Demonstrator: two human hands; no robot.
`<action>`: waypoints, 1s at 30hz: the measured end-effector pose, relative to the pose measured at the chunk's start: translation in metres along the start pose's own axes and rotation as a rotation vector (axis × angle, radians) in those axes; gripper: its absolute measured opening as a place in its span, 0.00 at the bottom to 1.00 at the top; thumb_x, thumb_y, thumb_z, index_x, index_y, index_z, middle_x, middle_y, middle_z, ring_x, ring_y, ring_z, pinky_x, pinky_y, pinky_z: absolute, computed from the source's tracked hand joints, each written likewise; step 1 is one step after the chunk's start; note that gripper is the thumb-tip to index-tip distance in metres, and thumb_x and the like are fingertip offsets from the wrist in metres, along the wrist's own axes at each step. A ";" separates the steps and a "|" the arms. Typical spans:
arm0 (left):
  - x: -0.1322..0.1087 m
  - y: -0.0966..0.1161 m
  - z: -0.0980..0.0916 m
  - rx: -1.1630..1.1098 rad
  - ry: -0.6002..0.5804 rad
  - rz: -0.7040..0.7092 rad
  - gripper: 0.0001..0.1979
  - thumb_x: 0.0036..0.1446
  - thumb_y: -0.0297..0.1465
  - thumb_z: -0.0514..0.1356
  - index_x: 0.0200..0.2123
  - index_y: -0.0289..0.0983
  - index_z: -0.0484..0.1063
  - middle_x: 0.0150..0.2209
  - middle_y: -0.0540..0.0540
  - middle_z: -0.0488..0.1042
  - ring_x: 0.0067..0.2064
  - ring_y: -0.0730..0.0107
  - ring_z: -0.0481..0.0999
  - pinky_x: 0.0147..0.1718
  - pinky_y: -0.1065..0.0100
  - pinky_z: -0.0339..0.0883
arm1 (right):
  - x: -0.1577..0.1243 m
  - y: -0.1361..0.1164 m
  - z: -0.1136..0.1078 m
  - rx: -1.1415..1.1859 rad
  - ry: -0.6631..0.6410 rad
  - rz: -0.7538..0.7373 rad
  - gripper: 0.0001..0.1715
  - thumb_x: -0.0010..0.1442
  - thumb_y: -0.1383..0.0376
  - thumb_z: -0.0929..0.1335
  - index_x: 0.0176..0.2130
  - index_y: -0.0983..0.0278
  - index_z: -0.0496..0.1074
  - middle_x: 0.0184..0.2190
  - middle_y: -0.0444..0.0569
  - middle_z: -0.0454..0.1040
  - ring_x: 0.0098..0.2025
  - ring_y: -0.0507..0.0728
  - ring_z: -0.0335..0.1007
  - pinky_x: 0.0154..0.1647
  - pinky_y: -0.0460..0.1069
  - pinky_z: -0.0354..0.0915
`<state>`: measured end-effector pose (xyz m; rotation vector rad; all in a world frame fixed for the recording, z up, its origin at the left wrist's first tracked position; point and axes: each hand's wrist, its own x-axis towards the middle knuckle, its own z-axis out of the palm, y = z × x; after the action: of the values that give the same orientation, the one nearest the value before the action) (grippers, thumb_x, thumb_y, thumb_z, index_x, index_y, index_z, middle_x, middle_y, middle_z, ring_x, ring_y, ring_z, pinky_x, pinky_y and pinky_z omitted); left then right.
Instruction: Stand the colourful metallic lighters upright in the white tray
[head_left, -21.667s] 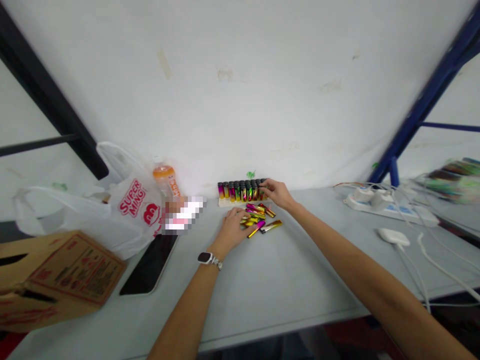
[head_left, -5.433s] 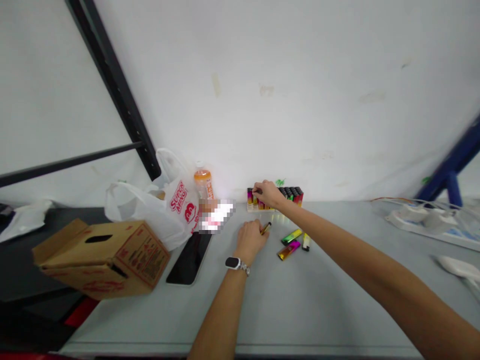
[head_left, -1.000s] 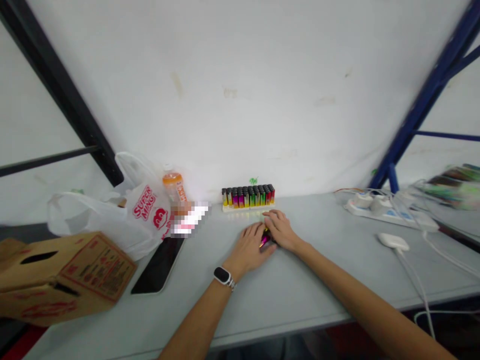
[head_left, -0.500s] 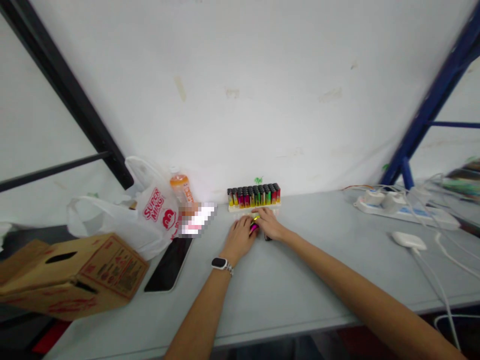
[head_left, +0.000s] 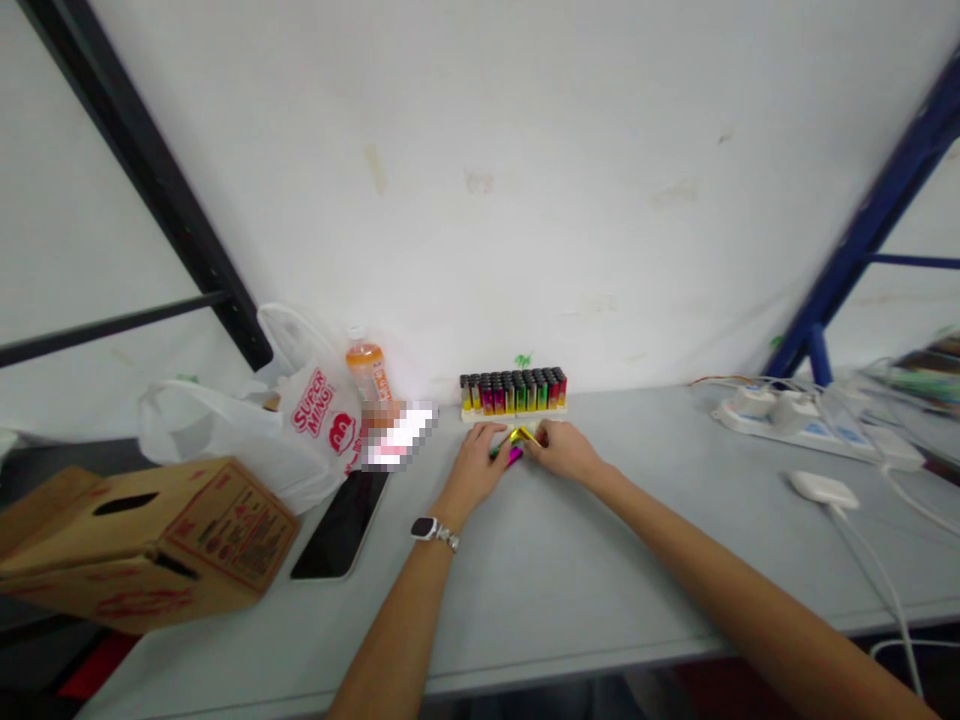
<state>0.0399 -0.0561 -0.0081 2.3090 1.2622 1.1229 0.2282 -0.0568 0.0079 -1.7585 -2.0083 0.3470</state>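
Observation:
Shiny, coloured lighters (head_left: 517, 395) with black tops stand upright in close rows in a low white tray (head_left: 551, 414) against the wall. In front of it, my left hand (head_left: 475, 463) curls around the near side of a small group of loose lighters. One of these is magenta (head_left: 514, 457); a green one is partly covered by the left fingers. My right hand (head_left: 568, 450) has its fingers closed on the end of a yellow-gold lighter (head_left: 529, 437), which slants toward the left hand. The fingers hide parts of the loose lighters.
On the left of the grey table (head_left: 570, 590) are a cardboard box (head_left: 217, 530), a white plastic bag (head_left: 300, 440), a black phone (head_left: 341, 530) and an orange drink bottle (head_left: 367, 370). A power strip (head_left: 817, 435) and white charger (head_left: 823, 490) with cables lie right.
My right hand has drawn back to the right, its outstretched fingers now curled on the yellow-gold lighter. My left hand has shifted slightly left, and more of the loose lighters shows. The view has moved slightly.

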 end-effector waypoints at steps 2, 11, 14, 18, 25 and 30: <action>0.001 0.006 -0.003 -0.032 0.039 0.061 0.13 0.61 0.28 0.55 0.49 0.37 0.68 0.49 0.40 0.71 0.54 0.60 0.70 0.58 0.54 0.64 | 0.000 0.000 -0.002 0.194 0.026 -0.080 0.16 0.62 0.54 0.65 0.35 0.64 0.71 0.25 0.48 0.76 0.27 0.54 0.70 0.29 0.46 0.58; -0.001 0.022 -0.004 -0.049 -0.026 0.021 0.20 0.58 0.27 0.58 0.54 0.41 0.67 0.50 0.43 0.75 0.51 0.62 0.73 0.53 0.58 0.67 | -0.009 -0.017 0.020 0.900 0.165 -0.169 0.19 0.55 0.51 0.70 0.26 0.63 0.67 0.18 0.39 0.63 0.20 0.50 0.58 0.24 0.47 0.59; -0.001 0.021 -0.006 -0.118 -0.024 -0.007 0.13 0.59 0.32 0.58 0.48 0.40 0.72 0.44 0.44 0.77 0.46 0.64 0.76 0.48 0.62 0.70 | -0.014 -0.020 0.022 0.899 0.260 -0.171 0.22 0.58 0.49 0.68 0.25 0.62 0.65 0.21 0.42 0.65 0.26 0.52 0.62 0.28 0.47 0.61; 0.000 0.023 -0.015 -0.178 0.013 0.032 0.09 0.56 0.28 0.59 0.41 0.37 0.74 0.40 0.45 0.78 0.42 0.66 0.76 0.42 0.66 0.69 | -0.022 -0.025 0.019 1.076 0.250 -0.165 0.19 0.60 0.48 0.65 0.32 0.61 0.62 0.23 0.41 0.66 0.25 0.51 0.62 0.28 0.47 0.62; 0.003 0.025 -0.017 -0.151 0.085 -0.061 0.09 0.59 0.30 0.54 0.33 0.37 0.75 0.35 0.47 0.78 0.36 0.70 0.75 0.36 0.69 0.68 | -0.025 -0.020 0.031 1.052 0.163 -0.019 0.24 0.61 0.48 0.62 0.22 0.61 0.58 0.15 0.37 0.52 0.17 0.49 0.47 0.19 0.46 0.48; 0.002 0.021 -0.011 -0.151 0.065 -0.078 0.09 0.59 0.31 0.54 0.34 0.37 0.75 0.35 0.48 0.79 0.34 0.71 0.74 0.35 0.69 0.69 | -0.023 -0.017 0.035 0.880 0.273 -0.056 0.19 0.60 0.57 0.61 0.21 0.61 0.59 0.16 0.39 0.57 0.20 0.50 0.53 0.24 0.46 0.51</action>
<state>0.0449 -0.0678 0.0125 2.1114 1.2340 1.2309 0.1982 -0.0781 -0.0186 -1.1099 -1.3751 0.7778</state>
